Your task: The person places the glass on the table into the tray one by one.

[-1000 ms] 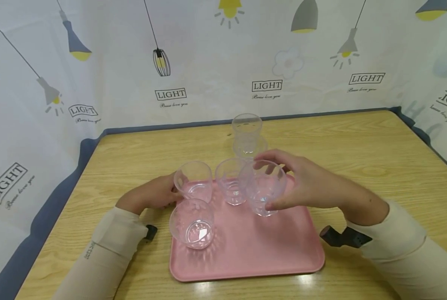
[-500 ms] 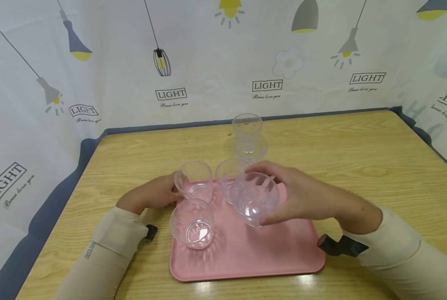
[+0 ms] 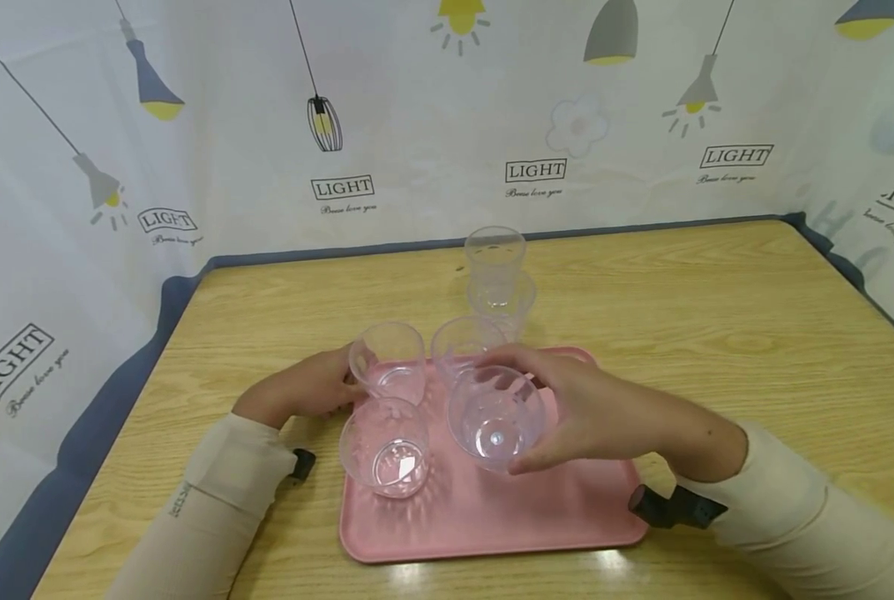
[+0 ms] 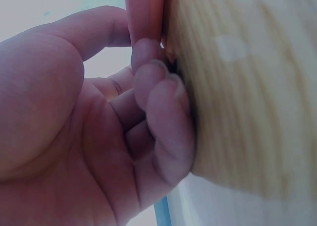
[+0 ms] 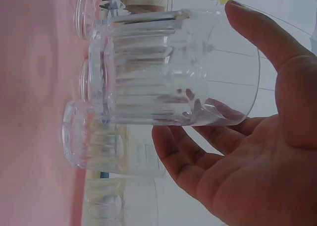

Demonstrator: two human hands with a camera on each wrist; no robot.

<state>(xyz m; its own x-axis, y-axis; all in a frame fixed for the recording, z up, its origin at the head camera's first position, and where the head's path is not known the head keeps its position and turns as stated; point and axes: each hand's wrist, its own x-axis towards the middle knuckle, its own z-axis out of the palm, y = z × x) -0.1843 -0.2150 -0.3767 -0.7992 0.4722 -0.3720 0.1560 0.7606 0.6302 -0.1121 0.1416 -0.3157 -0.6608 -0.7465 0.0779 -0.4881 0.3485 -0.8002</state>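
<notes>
In the head view my right hand (image 3: 592, 408) grips a clear plastic cup (image 3: 491, 412) around its side, thumb toward me and fingers on the far side. The cup is upright, close over the middle of a pink tray (image 3: 559, 517); the right wrist view shows its ribbed lower wall. My left hand (image 3: 315, 385) holds the tray at its left edge. In the left wrist view the thumb lies at the tray's rim (image 4: 144, 13) and the fingers (image 4: 168, 122) curl beneath it. Three more clear cups stand on the tray: back left (image 3: 390, 354), front left (image 3: 382, 437) and back middle (image 3: 461, 342).
Behind the tray, two more clear cups, one farther back (image 3: 495, 250) and one nearer (image 3: 517, 296), stand on the wooden table (image 3: 304, 308). A white curtain (image 3: 432, 108) printed with lamps hangs along the table's back and sides.
My right hand has carried its cup toward me and slightly left, from beside the back-middle cup to the tray's middle. The left hand and the tray have stayed put.
</notes>
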